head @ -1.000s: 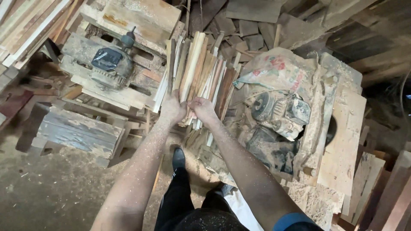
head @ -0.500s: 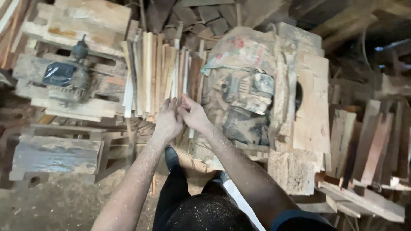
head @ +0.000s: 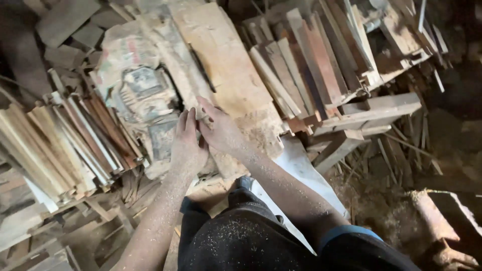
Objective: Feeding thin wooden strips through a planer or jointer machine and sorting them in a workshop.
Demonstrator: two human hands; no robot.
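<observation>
Both hands [head: 203, 135] meet above sawdust-strewn wood offcuts [head: 80, 140].

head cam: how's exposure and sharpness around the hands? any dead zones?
Head view: the sawdust-dusted left hand and right hand are evenly lit and fairly sharp; the pale flat wooden board behind them is brightest, without glare; the bundle of thin wooden slats is slightly soft; the right edge and lower right corner fall into deep shadow.
</observation>
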